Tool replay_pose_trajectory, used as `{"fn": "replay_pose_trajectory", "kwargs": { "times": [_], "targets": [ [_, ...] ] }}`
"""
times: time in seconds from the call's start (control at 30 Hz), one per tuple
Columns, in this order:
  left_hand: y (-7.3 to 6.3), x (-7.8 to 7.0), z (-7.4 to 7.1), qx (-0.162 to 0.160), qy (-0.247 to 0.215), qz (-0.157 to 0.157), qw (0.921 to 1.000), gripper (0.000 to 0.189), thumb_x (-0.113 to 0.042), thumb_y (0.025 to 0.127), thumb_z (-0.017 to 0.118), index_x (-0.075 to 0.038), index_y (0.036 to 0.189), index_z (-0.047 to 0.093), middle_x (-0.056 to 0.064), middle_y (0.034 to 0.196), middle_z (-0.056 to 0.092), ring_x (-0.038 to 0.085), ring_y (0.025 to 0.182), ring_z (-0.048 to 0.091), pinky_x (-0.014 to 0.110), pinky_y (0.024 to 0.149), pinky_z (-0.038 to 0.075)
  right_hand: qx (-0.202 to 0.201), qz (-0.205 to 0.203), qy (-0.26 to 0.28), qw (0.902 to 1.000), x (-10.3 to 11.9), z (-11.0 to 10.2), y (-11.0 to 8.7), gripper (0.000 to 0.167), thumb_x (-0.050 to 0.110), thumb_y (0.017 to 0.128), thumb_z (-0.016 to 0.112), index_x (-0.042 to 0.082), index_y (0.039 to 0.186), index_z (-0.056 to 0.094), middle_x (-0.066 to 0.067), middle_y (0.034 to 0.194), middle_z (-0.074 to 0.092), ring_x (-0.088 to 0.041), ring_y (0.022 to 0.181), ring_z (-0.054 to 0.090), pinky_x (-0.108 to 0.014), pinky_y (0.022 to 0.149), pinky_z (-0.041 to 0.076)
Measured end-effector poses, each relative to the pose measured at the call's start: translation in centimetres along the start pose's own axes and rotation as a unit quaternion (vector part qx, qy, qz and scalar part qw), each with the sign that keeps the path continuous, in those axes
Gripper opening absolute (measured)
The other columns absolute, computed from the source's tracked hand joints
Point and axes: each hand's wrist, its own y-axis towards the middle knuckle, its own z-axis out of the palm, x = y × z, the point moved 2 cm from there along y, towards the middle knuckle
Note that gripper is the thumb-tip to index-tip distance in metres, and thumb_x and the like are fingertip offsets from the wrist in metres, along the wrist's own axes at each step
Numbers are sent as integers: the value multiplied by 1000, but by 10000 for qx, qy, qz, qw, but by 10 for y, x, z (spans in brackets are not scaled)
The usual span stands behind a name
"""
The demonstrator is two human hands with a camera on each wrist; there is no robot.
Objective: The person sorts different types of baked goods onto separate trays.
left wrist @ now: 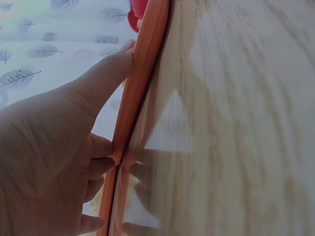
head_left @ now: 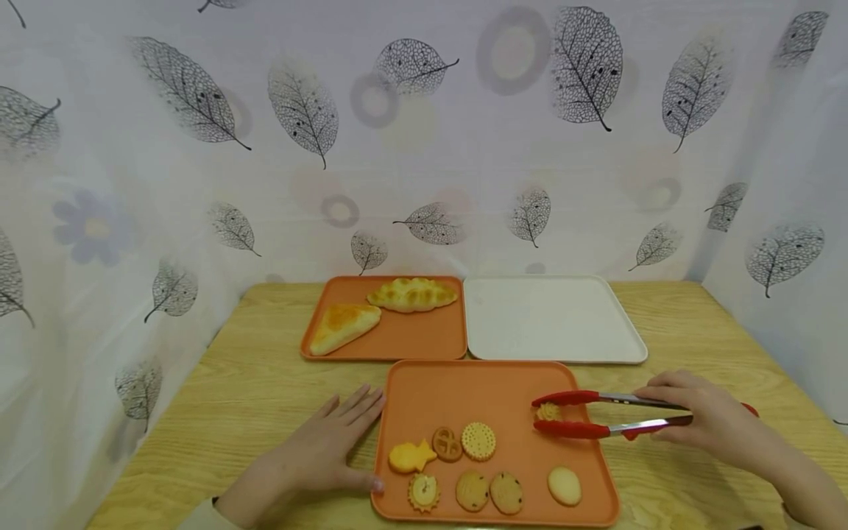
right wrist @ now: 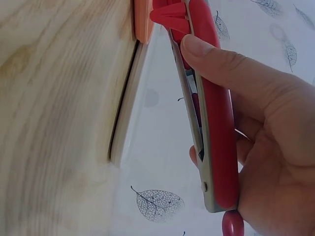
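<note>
Well left of the grip, we see the left hand (head_left: 324,449), its fingers loose and holding nothing, its thumb touching the rim of the near orange tray (head_left: 464,390). Just left of the grip, the ridged cookie (head_left: 548,412) sits between the tips of the tongs (head_left: 606,431), whose long axis runs roughly sideways; we make out no clear long axis on the cookie itself. The right hand (head_left: 704,417) is the nearer one, fingers curled round the handles; the tips stand narrow about the cookie, though we cannot tell if they squeeze it. Counting rightward, we find one triangular bread (head_left: 344,327) and one long bread (head_left: 412,295) on the back orange tray (head_left: 417,335), beyond and far left of the grip. Nearer us, left of the grip, come one fish cookie (head_left: 411,456), one sun cookie (head_left: 423,492), one pretzel cookie (head_left: 447,444), one dotted cookie (head_left: 478,441) and two speckled cookies (head_left: 472,491). One white tray (head_left: 553,316) lies beyond the grip, leftward; one oval cookie (head_left: 564,486) lies left of it, closer to us.
</note>
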Motion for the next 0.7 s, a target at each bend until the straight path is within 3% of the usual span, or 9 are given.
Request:
{"fn": "replay_pose_trajectory", "kwargs": {
  "times": [0.3,0.7],
  "targets": [
    [0,1,2,-48,-8,39,10000,111,-79,76,55,-14,157,17,4,165,15,28,153,9,62,118,16,15,7,-17,10000,-8,-3,3,62,12,40,93,14,100,75,5,93,60,6,84,49,-3,68,37],
    [0,1,2,-60,-12,43,10000,110,-78,77,56,-15,158,16,5,165,15,28,153,9,63,118,16,197,294,-549,9979,-13,-12,-2,65,20,37,94,11,99,75,3,92,61,5,85,48,-5,68,36]
  ]
}}
